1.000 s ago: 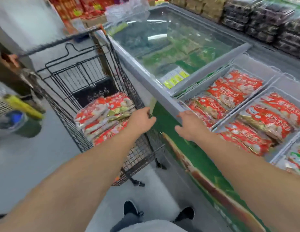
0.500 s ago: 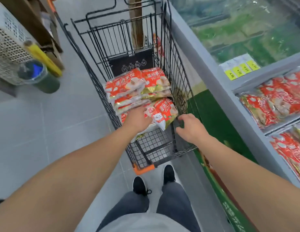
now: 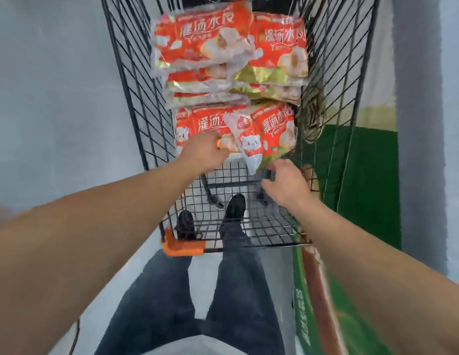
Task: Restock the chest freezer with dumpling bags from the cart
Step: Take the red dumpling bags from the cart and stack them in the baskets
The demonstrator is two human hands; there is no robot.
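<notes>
Head view: a person leans over a black wire cart point(image 3: 136, 103) in a shop aisle, both bare forearms reaching in from the bottom of the frame toward red-and-white dumpling bags point(image 3: 223, 47) stacked inside the basket.

The left hand point(image 3: 205, 153), coming in from 8 o'clock, lies on the near left bag point(image 3: 197, 124) at the front of the pile, its fingers curled over that bag's lower edge; the grip appears closed on the packet, though the fingertips are hidden behind the knuckles.

The right hand point(image 3: 284, 184), entering from 4 o'clock, sits just below the tilted front bag point(image 3: 268, 135), whose pale corner points down toward it. Its fingers are loosely bent and reach toward that corner; whether they touch or pinch the plastic cannot be told through the motion blur.

The remaining bags are piled in two columns toward 12 o'clock, the top pair lying face up and filling the basket from side to side.

Through the wire floor of the cart, the person's dark shoes point(image 3: 235, 207) and dark trousers point(image 3: 177, 303) show above the grey floor point(image 3: 57, 98). An orange corner guard point(image 3: 182, 247) caps the cart's near left corner. At 3 o'clock stands the green-fronted side of the chest freezer point(image 3: 372, 175), just beside the cart, with its grey upper edge above.
</notes>
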